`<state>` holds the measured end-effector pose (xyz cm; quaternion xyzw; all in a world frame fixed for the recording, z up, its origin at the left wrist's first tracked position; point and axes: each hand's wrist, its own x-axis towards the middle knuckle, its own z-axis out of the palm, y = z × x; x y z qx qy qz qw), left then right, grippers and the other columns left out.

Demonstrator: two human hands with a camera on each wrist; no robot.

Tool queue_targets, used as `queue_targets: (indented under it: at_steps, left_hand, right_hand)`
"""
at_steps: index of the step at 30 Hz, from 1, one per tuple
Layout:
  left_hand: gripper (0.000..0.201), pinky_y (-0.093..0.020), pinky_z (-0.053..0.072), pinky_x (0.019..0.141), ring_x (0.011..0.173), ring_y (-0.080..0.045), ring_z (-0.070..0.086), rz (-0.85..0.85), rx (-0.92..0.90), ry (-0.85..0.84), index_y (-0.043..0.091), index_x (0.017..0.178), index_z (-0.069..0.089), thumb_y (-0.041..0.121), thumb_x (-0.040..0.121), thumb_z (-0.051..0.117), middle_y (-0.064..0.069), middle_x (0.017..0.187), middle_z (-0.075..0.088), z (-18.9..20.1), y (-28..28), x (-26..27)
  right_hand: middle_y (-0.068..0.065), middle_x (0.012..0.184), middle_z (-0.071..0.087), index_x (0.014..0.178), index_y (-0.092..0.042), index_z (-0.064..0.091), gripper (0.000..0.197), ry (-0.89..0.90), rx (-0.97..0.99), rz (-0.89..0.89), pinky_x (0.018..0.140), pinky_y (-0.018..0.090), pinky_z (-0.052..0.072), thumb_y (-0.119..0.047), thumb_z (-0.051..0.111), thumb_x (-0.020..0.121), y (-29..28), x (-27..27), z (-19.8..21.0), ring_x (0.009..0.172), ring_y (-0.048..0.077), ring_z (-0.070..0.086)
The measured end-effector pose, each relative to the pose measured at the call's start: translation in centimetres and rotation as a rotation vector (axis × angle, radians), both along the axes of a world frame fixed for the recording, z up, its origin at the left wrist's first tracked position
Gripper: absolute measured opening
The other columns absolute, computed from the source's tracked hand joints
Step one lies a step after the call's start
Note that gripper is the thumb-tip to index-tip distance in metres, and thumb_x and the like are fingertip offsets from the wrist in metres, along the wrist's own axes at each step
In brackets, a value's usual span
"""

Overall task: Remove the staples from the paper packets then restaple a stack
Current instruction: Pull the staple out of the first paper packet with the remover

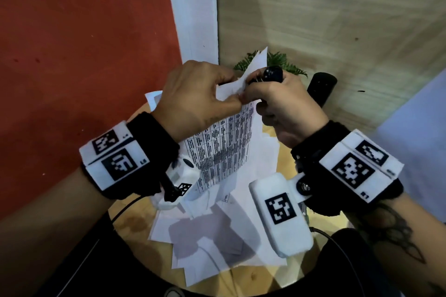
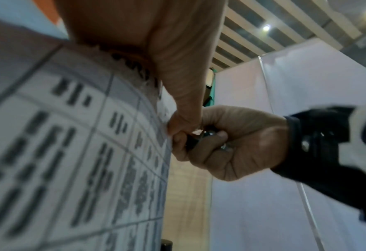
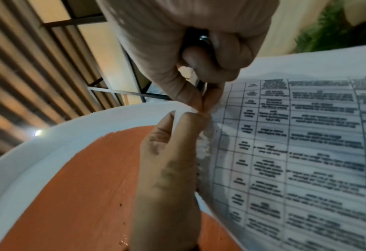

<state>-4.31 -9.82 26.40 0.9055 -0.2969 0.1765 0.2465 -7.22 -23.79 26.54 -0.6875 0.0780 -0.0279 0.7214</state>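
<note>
The white printed paper packet with a black table grid (image 1: 224, 149) is held up in the air above the round wooden table (image 1: 265, 275), its long axis running from 7 o'clock up to 1 o'clock in the head view, with the stapled corner at the top. Loose white sheets (image 1: 212, 236) lie scattered on the table beneath it.

The left hand (image 1: 193, 96) comes in from 8 o'clock, thumb and forefinger pinched on a folded-back flap of the top corner. The right hand (image 1: 282, 108) comes in from 4 o'clock, fingers curled tight round a small black and metal staple remover (image 1: 272, 73), its thumb and fingertip also nipping the same corner. In the right wrist view the two sets of fingertips (image 3: 199, 118) touch over the corner.

The staple itself is hidden between the fingertips, so I cannot tell whether it is out. Judging by the grips, the corner lies directly between both hands, and the tool sits just at 1 o'clock of it; the right hand is the nearer to work it.

A black cylindrical object (image 1: 321, 88) and a green fern-like plant (image 1: 277, 60) stand behind.
</note>
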Motion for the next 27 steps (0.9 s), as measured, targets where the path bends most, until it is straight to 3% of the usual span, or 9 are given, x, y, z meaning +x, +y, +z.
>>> queue_targets:
  at_steps: [4,7,9,13,16,18,21,25,27]
  left_hand:
    - [0.022,-0.031,0.024,0.061,0.064,-0.031,0.05,-0.004,0.106,-0.147,0.017,0.061,0.051,0.037,0.07,0.052,0.002,0.055,0.043,0.2,-0.5,-0.4]
    - [0.016,-0.032,0.024,0.062,0.066,-0.032,0.053,0.001,0.143,-0.175,0.024,0.062,0.046,0.037,0.07,0.052,0.006,0.055,0.037,0.1,-0.8,-0.4]
    - [0.024,-0.03,0.023,0.059,0.061,-0.026,0.046,0.024,0.129,-0.063,0.023,0.063,0.05,0.046,0.07,0.05,0.006,0.05,0.035,0.2,-0.5,0.2]
    - [0.009,-0.022,0.04,0.057,0.061,0.006,0.051,-0.29,-0.189,0.43,0.035,0.065,0.064,0.038,0.073,0.063,0.013,0.061,0.06,0.5,1.1,2.0]
    - [0.008,-0.012,0.038,0.056,0.061,0.013,0.049,-0.347,-0.184,0.491,0.033,0.068,0.065,0.036,0.075,0.067,0.018,0.063,0.061,1.0,1.4,2.0]
    - [0.009,-0.013,0.038,0.056,0.06,0.01,0.05,-0.34,-0.186,0.464,0.027,0.068,0.063,0.027,0.077,0.064,0.014,0.063,0.063,1.2,1.3,1.9]
    - [0.01,-0.02,0.039,0.056,0.061,-0.002,0.051,-0.326,-0.197,0.444,0.015,0.073,0.065,0.023,0.078,0.062,-0.01,0.07,0.065,1.5,1.3,1.8]
    - [0.01,-0.022,0.03,0.049,0.048,0.001,0.041,-0.25,-0.091,0.292,0.042,0.06,0.06,0.049,0.066,0.056,0.007,0.051,0.05,1.1,1.1,1.6]
    - [0.007,-0.026,0.029,0.05,0.051,-0.004,0.04,-0.238,-0.076,0.267,0.051,0.062,0.058,0.051,0.064,0.051,0.002,0.052,0.047,0.9,0.9,1.6]
  right_hand:
    - [0.001,0.049,0.047,0.06,-0.015,0.044,0.031,0.13,0.11,0.031,0.035,0.005,0.014,0.01,0.052,0.077,-0.4,0.6,-0.3,0.027,0.003,0.018]
    - [-0.007,0.042,0.046,0.062,-0.017,0.045,0.032,0.041,0.043,0.041,0.034,0.009,0.016,0.011,0.053,0.075,-0.4,0.7,-0.6,0.03,0.003,0.022]
    - [-0.009,0.05,0.048,0.066,-0.018,0.048,0.031,-0.131,-0.081,0.005,0.037,0.014,0.027,0.011,0.06,0.069,-0.3,0.5,-1.0,0.038,0.002,0.035]
    - [0.001,0.074,0.057,0.077,-0.018,0.052,0.027,-0.458,-0.117,-0.006,0.063,0.017,0.044,0.003,0.063,0.064,-0.1,0.0,-2.1,0.066,0.006,0.053]
    - [0.004,0.078,0.055,0.08,-0.017,0.05,0.027,-0.546,-0.066,0.017,0.073,0.023,0.044,0.006,0.061,0.068,0.0,0.1,-3.0,0.075,0.014,0.053]
    - [0.001,0.079,0.055,0.08,-0.02,0.05,0.028,-0.567,-0.063,0.02,0.075,0.024,0.044,0.005,0.061,0.07,0.1,0.0,-3.2,0.076,0.015,0.054]
    - [-0.003,0.079,0.057,0.082,-0.024,0.05,0.031,-0.604,-0.126,0.014,0.075,0.027,0.046,0.004,0.06,0.072,0.0,-0.1,-3.1,0.075,0.012,0.056]
    - [-0.011,0.077,0.061,0.084,-0.023,0.052,0.018,-0.633,-0.551,-0.003,0.07,0.037,0.051,-0.014,0.061,0.071,-0.1,-0.4,-2.2,0.073,0.013,0.061]
    - [-0.013,0.075,0.06,0.087,-0.018,0.056,0.02,-0.635,-0.711,-0.007,0.067,0.041,0.051,-0.018,0.061,0.068,-0.1,-0.5,-1.5,0.073,0.018,0.062]
